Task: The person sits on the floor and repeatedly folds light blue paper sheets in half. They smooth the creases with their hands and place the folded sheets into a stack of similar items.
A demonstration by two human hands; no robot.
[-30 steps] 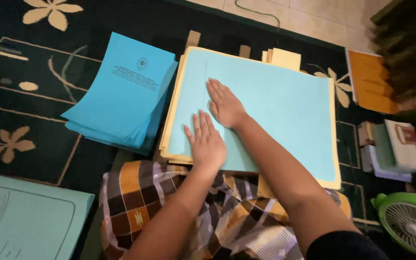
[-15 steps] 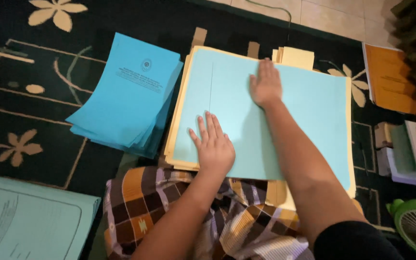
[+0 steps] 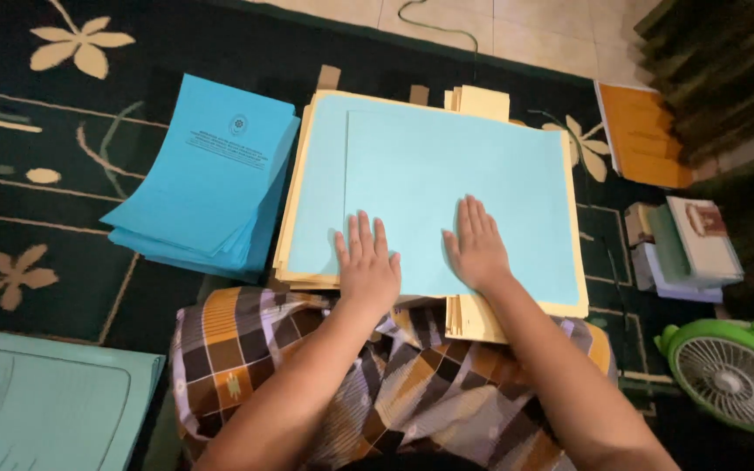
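Light blue sheet (image 3: 455,192) lies flat on top of the cream paper stack (image 3: 469,318), centre of view, on the patterned carpet (image 3: 37,218). Left hand (image 3: 366,266) and right hand (image 3: 479,246) both pressed flat on its near edge, fingers spread, gripping nothing. Blue booklet pile (image 3: 207,179) at 9 o'clock, just beside the stack; orange folder (image 3: 647,135) at 2 o'clock; green fan (image 3: 735,375) at 4 o'clock. Risk as I judge it: uneven palm pressure could skew or crease the top sheet, or shove the loose stack out of line toward the checked cloth (image 3: 394,392) at 6 o'clock.

Small boxes (image 3: 687,249) stacked right of papers; green, white, lilac
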